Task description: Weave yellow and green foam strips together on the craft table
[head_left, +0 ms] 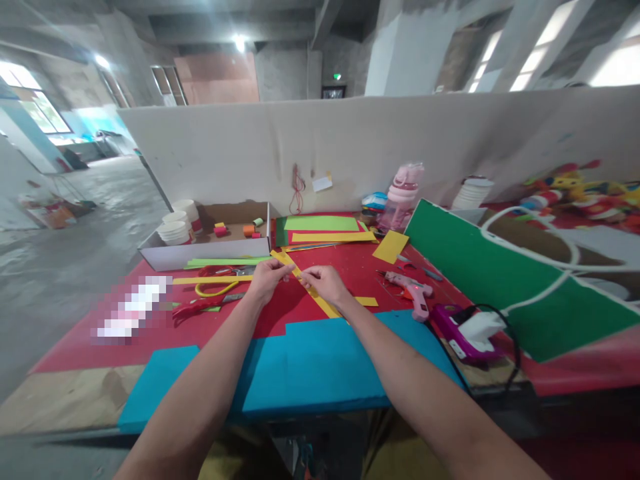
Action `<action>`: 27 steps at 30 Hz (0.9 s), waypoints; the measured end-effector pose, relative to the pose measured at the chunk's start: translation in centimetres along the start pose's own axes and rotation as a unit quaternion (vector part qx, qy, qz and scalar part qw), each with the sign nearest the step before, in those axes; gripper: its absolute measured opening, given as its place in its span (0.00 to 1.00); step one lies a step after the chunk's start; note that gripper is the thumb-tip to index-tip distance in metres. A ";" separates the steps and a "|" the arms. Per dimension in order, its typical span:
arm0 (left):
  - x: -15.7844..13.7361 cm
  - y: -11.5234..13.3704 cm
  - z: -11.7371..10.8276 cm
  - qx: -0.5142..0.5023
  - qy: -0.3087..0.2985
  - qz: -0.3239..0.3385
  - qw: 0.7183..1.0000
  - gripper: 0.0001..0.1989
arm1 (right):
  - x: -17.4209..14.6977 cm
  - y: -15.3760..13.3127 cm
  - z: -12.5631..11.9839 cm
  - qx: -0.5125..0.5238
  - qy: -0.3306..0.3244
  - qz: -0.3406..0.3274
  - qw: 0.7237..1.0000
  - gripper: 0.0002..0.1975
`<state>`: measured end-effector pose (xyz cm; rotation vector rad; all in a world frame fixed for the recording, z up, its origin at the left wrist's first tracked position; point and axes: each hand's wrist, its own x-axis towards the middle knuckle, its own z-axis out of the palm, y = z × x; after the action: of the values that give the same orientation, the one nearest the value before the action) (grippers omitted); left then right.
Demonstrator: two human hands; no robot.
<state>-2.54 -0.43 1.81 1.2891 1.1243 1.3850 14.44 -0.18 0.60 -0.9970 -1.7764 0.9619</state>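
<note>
A long yellow paper strip [323,303] slants across the middle of the table between my hands. Near its far end, my left hand [269,277] pinches it between thumb and fingers. Just to the right, my right hand [324,283] is closed on the same strip, fingertips close to the left ones. Left of my hands lie another yellow strip [213,280], red-handled scissors [205,307] and a yellow-handled pair of scissors [216,288]. A pink glue gun [414,291] rests to the right of my right hand.
Blue sheets [320,367] cover the table's front edge. A shallow box [200,250] with cups and paper rolls stands back left, near green sheets [320,224]. At right are a purple power strip [465,340], cables and a green board [500,287]; a pink bottle [403,193] stands behind.
</note>
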 end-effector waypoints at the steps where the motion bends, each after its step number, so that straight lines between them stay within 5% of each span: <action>1: 0.1 0.2 -0.3 -0.014 0.012 -0.003 1.000 0.16 | 0.0 0.1 0.0 0.008 -0.003 0.008 1.000 0.15; 10: 1.0 1.2 -2.4 -0.142 0.130 0.031 0.981 0.15 | 0.0 0.3 0.0 0.047 -0.012 0.050 0.998 0.14; 17: -0.2 0.2 0.5 0.007 -0.051 0.009 0.999 0.15 | 0.1 0.2 0.4 0.044 0.035 0.026 0.998 0.15; 27: 0.3 -0.6 0.0 -0.012 -0.011 0.017 1.000 0.15 | -0.2 -0.2 0.3 -0.004 0.000 -0.016 1.000 0.15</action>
<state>-2.52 -0.04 1.30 1.3089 1.0722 1.4033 14.21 -0.48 0.65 -0.9722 -1.7919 0.9348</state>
